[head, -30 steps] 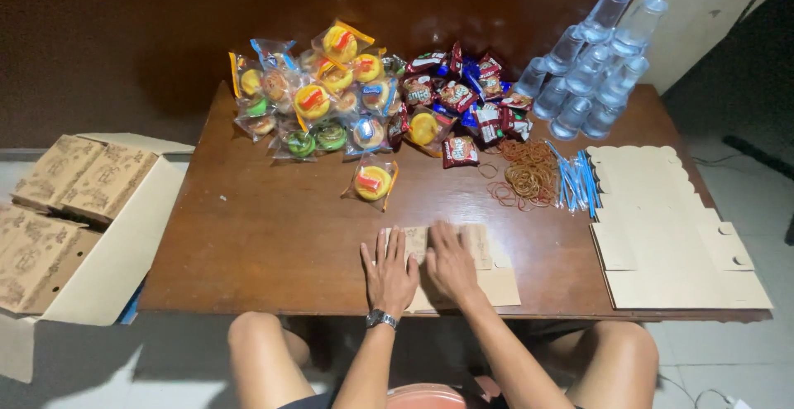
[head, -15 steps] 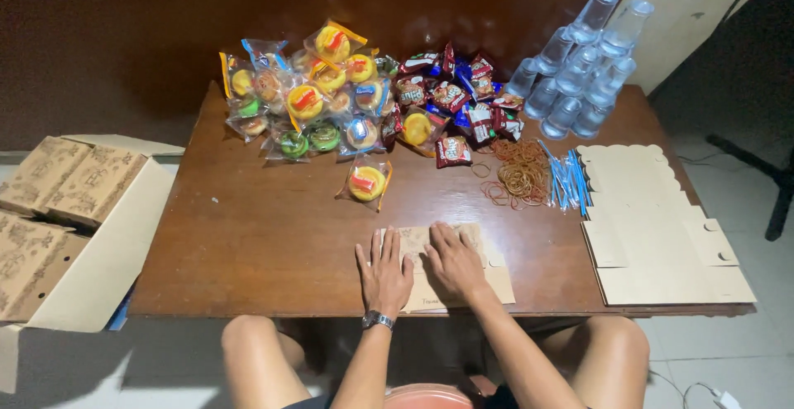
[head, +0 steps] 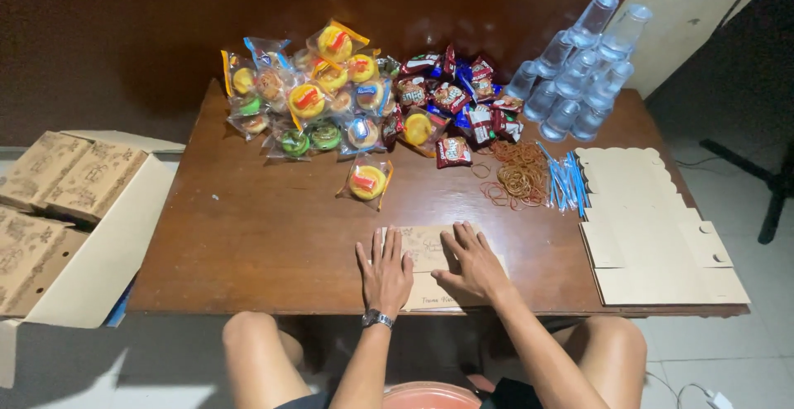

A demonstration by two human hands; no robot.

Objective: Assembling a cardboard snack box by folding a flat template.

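- You have one flat card blank (head: 430,264) lying at the near edge of the surface (head: 248,235), right in front of you; it is not yet a box, no side stands up.
- Your left hand (head: 385,272) lies palm down on the blank's left part, fingers spread and straight, pinching nothing.
- Your right hand (head: 473,264) rests on the blank's right part, fingers spread and slightly bent, pressing down; it grips nothing either.
- A stack of more flat blanks (head: 653,235) waits at the right end of the surface, well apart from your hands, so I judge most of the folding is left.
- To your left, off the surface, an open carton (head: 99,252) holds several folded printed boxes (head: 66,177); that part looks done.
- The filling looks untouched: snack packs (head: 322,99) and dark wrapped sweets (head: 451,99) sit heaped at the far edge, with one yellow pack (head: 366,181) nearer you.
- Rubber bands (head: 517,179), blue straws (head: 566,181) and stacked clear cups (head: 579,70) lie at the far right, none in hand.
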